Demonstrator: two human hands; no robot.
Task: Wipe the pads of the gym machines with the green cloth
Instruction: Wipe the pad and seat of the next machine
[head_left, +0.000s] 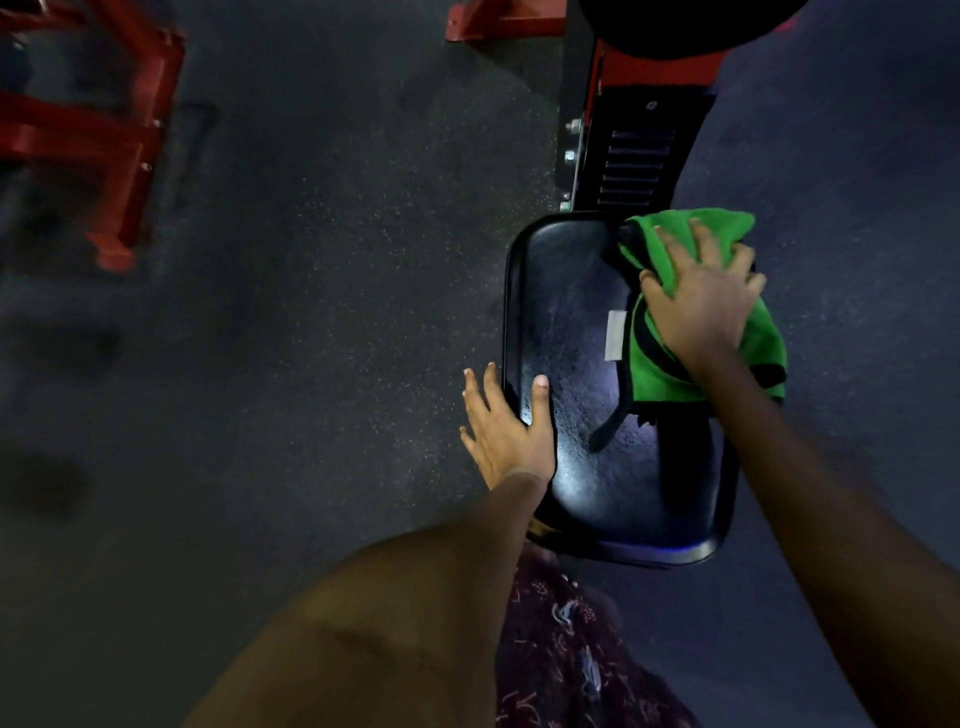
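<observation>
A shiny black seat pad (582, 395) of a gym machine fills the centre right of the head view. The green cloth (758, 343), with a white label and black trim, lies on the pad's far right part. My right hand (701, 296) presses flat on the cloth with fingers spread. My left hand (506, 426) rests on the pad's left edge: the thumb lies on top of the pad and the fingers reach down along its side.
The machine's red and black frame (639, 150) rises beyond the pad. Another red machine frame (104, 140) stands at the far left, and a red foot (498, 21) at the top centre. Dark speckled rubber floor (311, 312) lies all around. My patterned clothing (566, 649) shows below.
</observation>
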